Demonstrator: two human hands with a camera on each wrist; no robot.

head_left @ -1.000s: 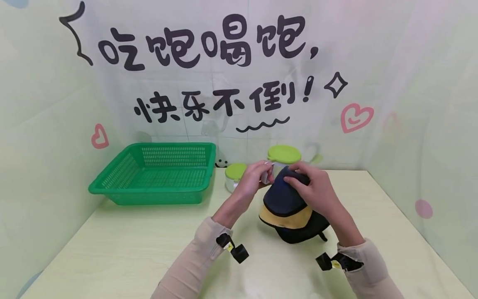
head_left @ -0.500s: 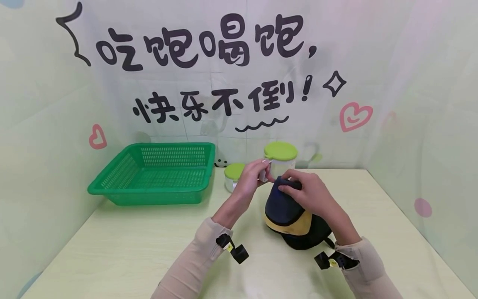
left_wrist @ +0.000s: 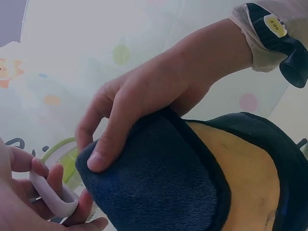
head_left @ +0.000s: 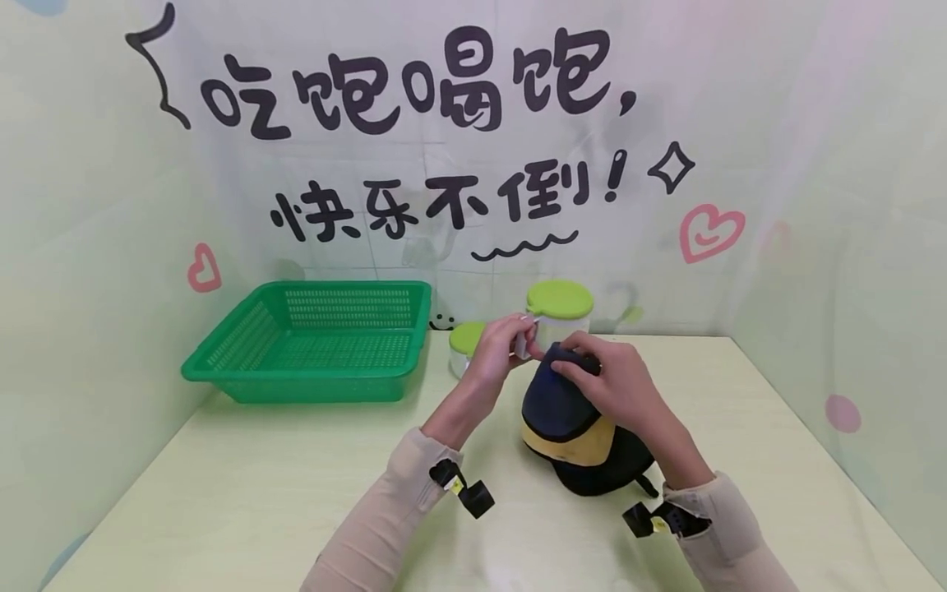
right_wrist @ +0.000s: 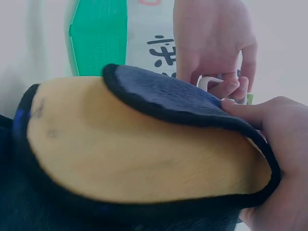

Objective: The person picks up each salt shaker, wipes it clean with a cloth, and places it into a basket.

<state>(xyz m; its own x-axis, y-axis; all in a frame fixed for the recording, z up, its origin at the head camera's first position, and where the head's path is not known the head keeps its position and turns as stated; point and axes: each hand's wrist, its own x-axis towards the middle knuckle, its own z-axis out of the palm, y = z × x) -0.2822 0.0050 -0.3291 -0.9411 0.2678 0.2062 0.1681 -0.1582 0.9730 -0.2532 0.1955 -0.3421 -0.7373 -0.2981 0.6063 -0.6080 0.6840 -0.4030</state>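
Observation:
My left hand (head_left: 491,358) curls its fingers through the white handle (left_wrist: 60,206) of a tall see-through jar with a lime green lid (head_left: 560,300). In the left wrist view, only a curve of the lid (left_wrist: 67,149) shows behind the fingers. Close to its right, my right hand (head_left: 625,382) pinches the top of a soft plush item (head_left: 558,399), thumb on the outside. That item has a navy outer face, tan inner lining (right_wrist: 130,159), black trim and a small black strap (head_left: 647,485). Its navy flap folds over the tan part; its exact kind does not show.
A green plastic basket (head_left: 318,388) stands at the back left. A smaller jar with a lime green lid (head_left: 466,339) is behind my left forearm. The pale tabletop (head_left: 296,485) meets a printed curtain (head_left: 399,271) at the back and sides.
My right hand and the plush item have come down slightly, towards me. The tall jar has shifted slightly up and left in the head view, showing more of its side. My left hand stays nearly still.

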